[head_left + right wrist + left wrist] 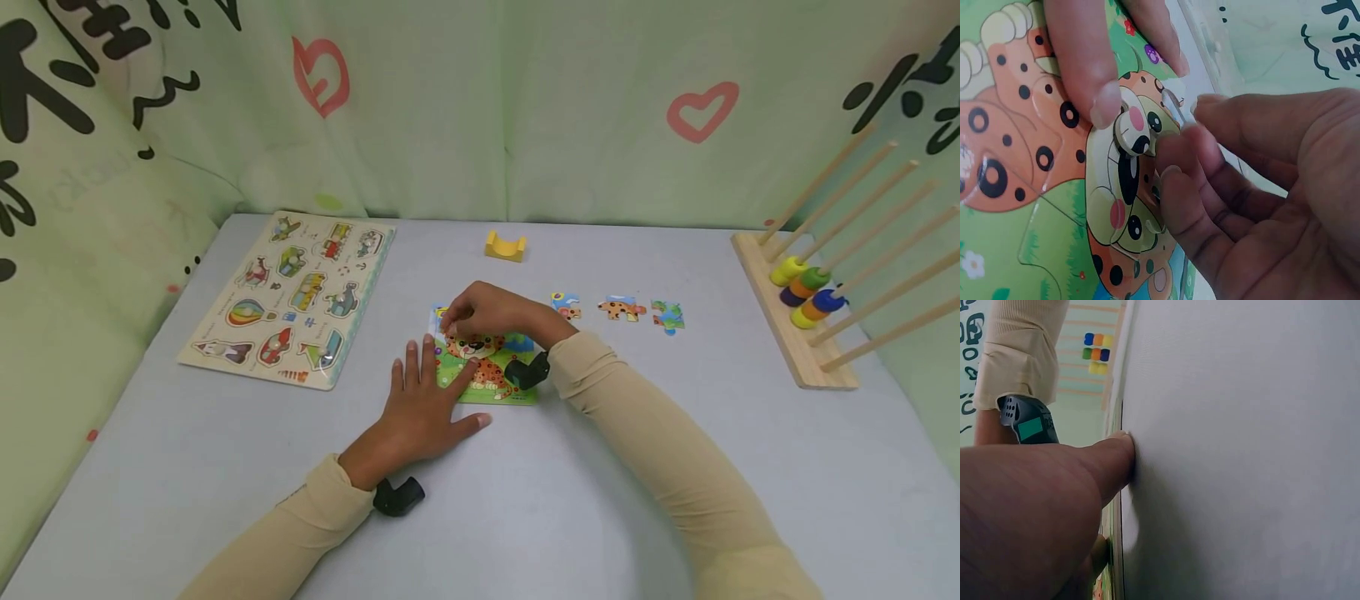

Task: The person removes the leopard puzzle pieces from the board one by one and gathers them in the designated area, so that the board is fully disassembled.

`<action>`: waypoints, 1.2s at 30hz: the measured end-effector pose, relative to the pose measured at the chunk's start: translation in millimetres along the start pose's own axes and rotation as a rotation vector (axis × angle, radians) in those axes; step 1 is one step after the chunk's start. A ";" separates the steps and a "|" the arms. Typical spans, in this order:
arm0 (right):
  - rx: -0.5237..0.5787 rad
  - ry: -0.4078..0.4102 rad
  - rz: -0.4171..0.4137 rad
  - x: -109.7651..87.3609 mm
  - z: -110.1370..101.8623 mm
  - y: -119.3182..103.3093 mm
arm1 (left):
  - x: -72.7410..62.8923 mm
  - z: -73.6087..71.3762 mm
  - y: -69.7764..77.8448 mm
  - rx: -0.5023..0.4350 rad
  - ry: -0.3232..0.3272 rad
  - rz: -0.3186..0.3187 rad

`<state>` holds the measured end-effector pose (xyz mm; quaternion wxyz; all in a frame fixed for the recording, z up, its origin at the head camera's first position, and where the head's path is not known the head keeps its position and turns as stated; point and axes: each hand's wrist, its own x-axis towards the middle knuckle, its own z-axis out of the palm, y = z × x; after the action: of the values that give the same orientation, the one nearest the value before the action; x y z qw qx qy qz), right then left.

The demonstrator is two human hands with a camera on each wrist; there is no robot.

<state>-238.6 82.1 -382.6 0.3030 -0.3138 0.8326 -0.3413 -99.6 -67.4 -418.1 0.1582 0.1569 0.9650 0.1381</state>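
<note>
Table (525,517): pale grey top, far edge next to the green curtain. On it, left: picture board (288,292), mostly vehicles, lying flat and angled. Center: leopard jigsaw (491,375), flat, partly hidden by the hands. Far center: yellow curved block (506,247), hollow side up. Right of the jigsaw, three loose pieces in a row, apart: blue-topped piece (567,307), orange spotted piece (622,308), blue-green piece (667,314). Far right: wooden peg rack (780,312), base down, pegs up.

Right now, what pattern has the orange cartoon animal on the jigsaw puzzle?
Orange animal: black spots, some ringed; clearest in right wrist view.
</note>
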 end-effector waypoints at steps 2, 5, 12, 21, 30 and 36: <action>-0.006 0.004 -0.002 -0.7 0.2 -0.6 | -0.1 -0.1 0.1 0.007 0.002 0.001; -0.021 0.012 0.017 -1.3 0.2 -1.2 | -0.3 -0.5 0.4 0.016 0.002 0.000; -0.026 0.016 0.007 -0.6 1.3 -0.6 | -1.1 -1.8 0.9 0.021 -0.002 -0.005; -0.010 -0.001 -0.055 2.9 6.3 2.1 | -0.7 -0.2 0.4 0.019 0.003 0.005; -0.020 0.013 -0.049 3.2 8.6 -1.2 | -0.8 0.4 0.5 0.024 0.011 0.003; -0.039 0.032 -0.041 1.4 8.7 -4.8 | -0.9 -0.3 1.2 0.022 0.009 0.001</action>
<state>-231.7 75.0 -384.4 0.2765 -0.3312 0.8372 -0.3361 -98.6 -66.7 -417.2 0.1522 0.1587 0.9671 0.1283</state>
